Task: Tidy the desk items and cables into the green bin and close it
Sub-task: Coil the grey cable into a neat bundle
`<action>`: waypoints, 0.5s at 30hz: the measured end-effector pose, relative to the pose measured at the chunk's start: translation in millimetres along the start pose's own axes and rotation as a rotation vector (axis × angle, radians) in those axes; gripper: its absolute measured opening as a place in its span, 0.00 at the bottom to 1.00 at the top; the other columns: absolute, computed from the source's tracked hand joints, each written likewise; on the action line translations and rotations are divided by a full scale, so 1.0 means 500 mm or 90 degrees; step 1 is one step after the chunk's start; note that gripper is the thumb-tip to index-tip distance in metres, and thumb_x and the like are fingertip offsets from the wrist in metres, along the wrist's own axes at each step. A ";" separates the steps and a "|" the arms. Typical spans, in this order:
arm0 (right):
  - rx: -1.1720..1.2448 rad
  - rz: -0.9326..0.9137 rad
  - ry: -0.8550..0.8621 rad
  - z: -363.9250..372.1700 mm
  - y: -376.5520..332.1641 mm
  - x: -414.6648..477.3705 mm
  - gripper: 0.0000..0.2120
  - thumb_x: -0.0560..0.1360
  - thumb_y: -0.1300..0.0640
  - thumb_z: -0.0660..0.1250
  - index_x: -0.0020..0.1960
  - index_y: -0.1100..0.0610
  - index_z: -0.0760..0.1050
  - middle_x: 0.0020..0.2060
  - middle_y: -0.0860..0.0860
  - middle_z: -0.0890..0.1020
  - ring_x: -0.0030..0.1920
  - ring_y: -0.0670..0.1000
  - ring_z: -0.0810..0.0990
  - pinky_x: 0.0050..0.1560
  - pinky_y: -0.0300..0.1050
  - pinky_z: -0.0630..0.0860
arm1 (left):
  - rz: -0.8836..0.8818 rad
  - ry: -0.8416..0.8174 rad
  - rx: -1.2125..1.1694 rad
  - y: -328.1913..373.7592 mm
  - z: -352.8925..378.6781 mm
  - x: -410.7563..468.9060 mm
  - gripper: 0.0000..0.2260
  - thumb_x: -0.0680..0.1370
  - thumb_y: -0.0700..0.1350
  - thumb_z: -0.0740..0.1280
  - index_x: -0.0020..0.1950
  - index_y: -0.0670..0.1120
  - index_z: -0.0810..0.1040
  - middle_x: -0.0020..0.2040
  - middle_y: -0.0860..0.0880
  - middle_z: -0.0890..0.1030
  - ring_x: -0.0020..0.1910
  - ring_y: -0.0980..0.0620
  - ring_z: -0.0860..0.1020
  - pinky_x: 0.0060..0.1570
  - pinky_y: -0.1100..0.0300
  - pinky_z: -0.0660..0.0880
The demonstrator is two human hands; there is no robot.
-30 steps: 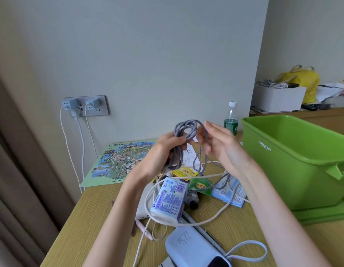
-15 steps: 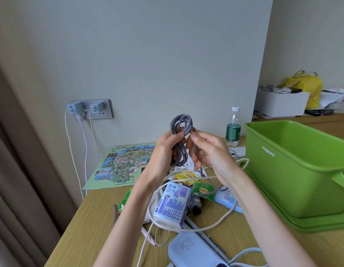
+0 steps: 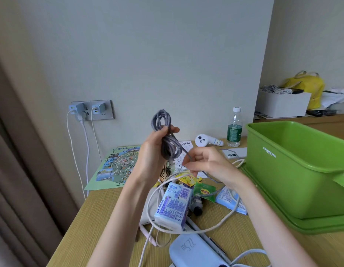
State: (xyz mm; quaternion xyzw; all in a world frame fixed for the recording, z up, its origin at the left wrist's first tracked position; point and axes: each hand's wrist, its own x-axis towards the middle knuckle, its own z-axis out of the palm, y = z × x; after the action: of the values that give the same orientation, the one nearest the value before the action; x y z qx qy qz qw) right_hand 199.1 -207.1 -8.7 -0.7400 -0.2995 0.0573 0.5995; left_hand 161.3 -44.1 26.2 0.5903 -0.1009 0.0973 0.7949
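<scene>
Desk (image 3: 101, 218) of pale wood against grey wall (image 3: 167, 54) | our left hand (image 3: 151, 157) grips coiled grey cable (image 3: 168, 145) above it | our right hand (image 3: 209, 164) pinches its tail | green bin (image 3: 302, 180) open, right.

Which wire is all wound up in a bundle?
The grey braided cable, coiled in the left hand. The white cable sprawls loose on the desk.
</scene>
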 end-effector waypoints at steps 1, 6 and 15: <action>-0.026 0.002 0.021 0.002 0.006 0.002 0.03 0.73 0.70 0.69 0.45 0.65 0.79 0.31 0.51 0.79 0.31 0.48 0.76 0.37 0.35 0.74 | -0.008 0.001 -0.054 0.003 -0.002 0.002 0.15 0.82 0.45 0.55 0.43 0.46 0.79 0.40 0.47 0.75 0.36 0.52 0.72 0.35 0.56 0.64; -0.205 -0.007 0.129 0.002 0.041 0.013 0.06 0.72 0.64 0.72 0.40 0.54 0.81 0.33 0.47 0.82 0.36 0.47 0.80 0.44 0.44 0.76 | -0.026 -0.025 -0.178 0.005 -0.012 0.008 0.10 0.82 0.44 0.54 0.46 0.45 0.72 0.39 0.50 0.76 0.38 0.53 0.73 0.39 0.59 0.66; -0.521 -0.065 0.298 -0.022 0.067 0.007 0.07 0.75 0.57 0.70 0.49 0.46 0.81 0.46 0.41 0.83 0.51 0.50 0.78 0.57 0.49 0.72 | 0.013 0.073 -0.180 0.019 -0.069 0.021 0.10 0.82 0.44 0.56 0.45 0.46 0.75 0.35 0.52 0.77 0.26 0.55 0.74 0.21 0.66 0.68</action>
State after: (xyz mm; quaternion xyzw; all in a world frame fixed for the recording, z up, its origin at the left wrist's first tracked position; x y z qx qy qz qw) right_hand 219.2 -218.1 -35.7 -0.8928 -0.1904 -0.2636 0.3118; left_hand 170.4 -8.1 28.3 0.4645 -0.0738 0.1238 0.8737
